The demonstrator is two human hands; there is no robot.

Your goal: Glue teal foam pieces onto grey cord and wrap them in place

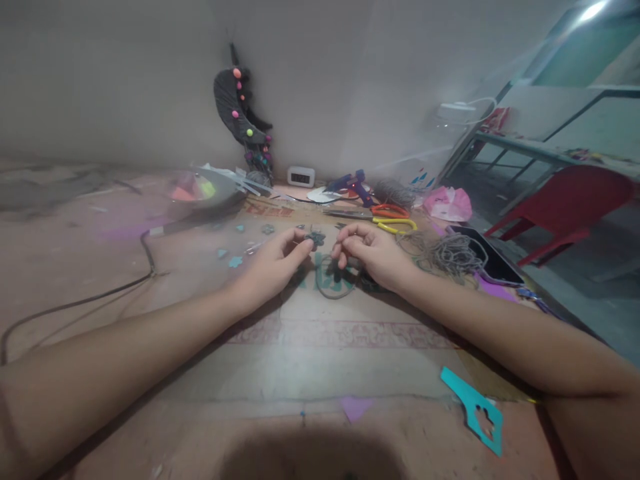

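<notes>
My left hand point(287, 257) pinches a small dark flower-shaped piece point(315, 238) between thumb and fingertips, just above the table. Close beside it on the right, my right hand point(367, 250) has its fingers curled together; whatever they grip is too small to see. A loop of grey string point(334, 296) hangs below and between the two hands, and its ends are hidden near the fingers. Left of my left hand lie small cut-outs, among them a light blue flower point(235, 262) and a grey flower point(269, 229).
Scissors with orange and yellow handles point(395, 219) lie beyond my hands, near a blue glue gun point(353, 185) and a white clock point(301, 177). Tangled grey string point(455, 253) lies on the right by a dark tablet-like slab point(493, 257). A turquoise foam scrap point(475, 410) sits nearer.
</notes>
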